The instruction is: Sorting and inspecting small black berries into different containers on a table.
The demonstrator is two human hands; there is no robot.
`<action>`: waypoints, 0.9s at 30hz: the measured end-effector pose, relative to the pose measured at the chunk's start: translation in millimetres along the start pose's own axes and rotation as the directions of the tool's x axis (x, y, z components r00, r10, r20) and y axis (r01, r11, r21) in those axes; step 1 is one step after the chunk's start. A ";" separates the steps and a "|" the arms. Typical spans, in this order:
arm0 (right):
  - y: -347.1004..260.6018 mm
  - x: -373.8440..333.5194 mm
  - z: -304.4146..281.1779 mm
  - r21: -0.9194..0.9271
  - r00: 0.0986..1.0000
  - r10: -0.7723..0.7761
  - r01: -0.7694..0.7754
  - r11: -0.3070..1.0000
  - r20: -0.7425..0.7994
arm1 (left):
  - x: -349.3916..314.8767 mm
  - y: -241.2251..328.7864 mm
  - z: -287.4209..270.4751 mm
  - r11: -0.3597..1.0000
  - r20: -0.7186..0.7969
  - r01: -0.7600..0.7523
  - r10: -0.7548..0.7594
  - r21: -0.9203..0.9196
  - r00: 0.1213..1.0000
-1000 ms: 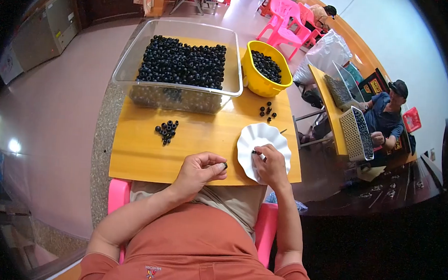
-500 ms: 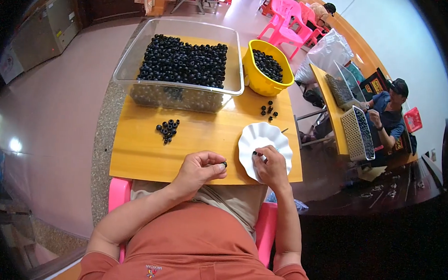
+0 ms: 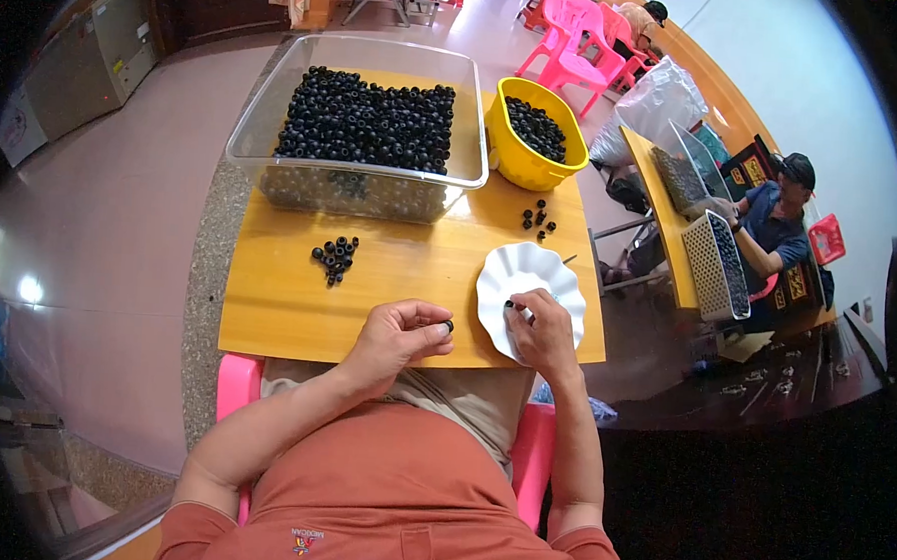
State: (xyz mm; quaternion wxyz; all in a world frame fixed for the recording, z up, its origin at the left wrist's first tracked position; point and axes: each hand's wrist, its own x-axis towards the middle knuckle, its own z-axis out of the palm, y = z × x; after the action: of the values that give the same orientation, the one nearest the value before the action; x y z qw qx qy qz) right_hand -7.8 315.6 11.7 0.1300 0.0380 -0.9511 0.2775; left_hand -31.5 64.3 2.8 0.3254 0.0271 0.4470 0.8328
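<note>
Between the thumb and fingers of my left hand (image 3: 398,340) is a small round black bead-like piece (image 3: 449,325), held above the front of the table. My right hand (image 3: 546,334) is over the white scalloped dish (image 3: 496,272), its fingertips pinched together. A tiny dark thing (image 3: 510,304) shows at those fingertips, too small to name. Left of centre lies a loose pile of black bead-like pieces (image 3: 337,257), with holes showing in some. Several more black pieces (image 3: 540,218) lie beyond the dish.
A large clear plastic bin (image 3: 372,192) of black pieces stands at the back of the wooden table (image 3: 297,318). Beside it is a yellow basket (image 3: 533,174) with more. At right, a person (image 3: 776,219) sits at another table with a white perforated basket (image 3: 707,271). Pink chairs (image 3: 574,35) stand farther off.
My hands keep nearly the same places and grips. At the other table, the person has leaned forward and lowered their hands toward the white basket.
</note>
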 end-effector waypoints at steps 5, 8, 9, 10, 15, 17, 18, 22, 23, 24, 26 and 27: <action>-2.0 0.2 -1.1 0.008 1.000 -0.007 0.007 1.000 -0.002 | 0.5 0.1 -1.5 1.000 0.005 0.014 -0.014 0.007 1.000; -0.2 0.0 -1.5 -0.009 0.999 -0.049 0.049 0.999 -0.014 | 0.6 -0.5 -2.0 1.000 0.008 0.009 -0.009 -0.003 1.000; 0.9 0.0 -1.9 -0.029 0.996 -0.083 0.083 0.996 -0.025 | 0.7 -0.4 -2.1 1.000 0.009 0.009 -0.009 -0.004 1.000; 2.0 0.0 -4.0 -0.030 0.996 -0.083 0.082 0.996 -0.025 | 0.8 -0.2 -2.1 1.000 0.009 0.015 -0.015 -0.008 1.000; 11.5 -0.5 -26.2 0.065 0.988 -0.028 0.038 0.997 -0.150 | 0.8 0.5 -4.1 0.999 0.013 0.033 -0.032 -0.026 0.999; 13.4 -3.3 -37.3 0.057 0.989 0.024 -0.016 0.998 -0.146 | 1.1 -0.3 -4.3 0.998 0.012 0.035 -0.034 -0.051 0.999; 15.4 -5.0 -42.4 0.052 0.987 0.075 -0.068 0.996 -0.142 | 1.0 -0.6 -4.5 0.998 0.016 0.036 -0.035 -0.052 0.999; 32.5 -11.9 -54.0 -0.025 0.981 0.037 -0.043 0.999 -0.192 | 0.6 0.2 -1.9 0.998 0.009 0.051 -0.051 -0.039 0.999; 31.4 -13.1 -57.0 -0.044 0.980 0.054 -0.064 0.997 -0.193 | 0.4 0.3 -2.0 0.998 -0.001 0.061 -0.061 -0.033 0.998; 31.5 -13.8 -59.3 -0.046 0.979 0.056 -0.066 0.997 -0.194 | 0.6 0.1 -2.6 0.997 0.001 0.063 -0.063 -0.034 0.998; 31.9 -14.7 -62.4 -0.089 0.980 0.064 -0.082 0.993 -0.186 | 0.6 -0.2 -3.5 0.997 0.015 0.063 -0.062 -0.033 0.998; 32.2 -15.5 -62.5 -0.090 0.980 0.066 -0.084 0.992 -0.187 | 0.3 0.1 -2.8 0.997 0.017 0.064 -0.063 -0.033 0.998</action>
State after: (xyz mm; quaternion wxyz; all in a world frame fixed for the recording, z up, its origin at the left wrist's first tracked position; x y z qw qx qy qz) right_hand 16.6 376.4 41.7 0.2082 -0.0300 -0.9483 0.2377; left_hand -32.7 62.4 1.1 0.3557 0.0139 0.4309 0.8292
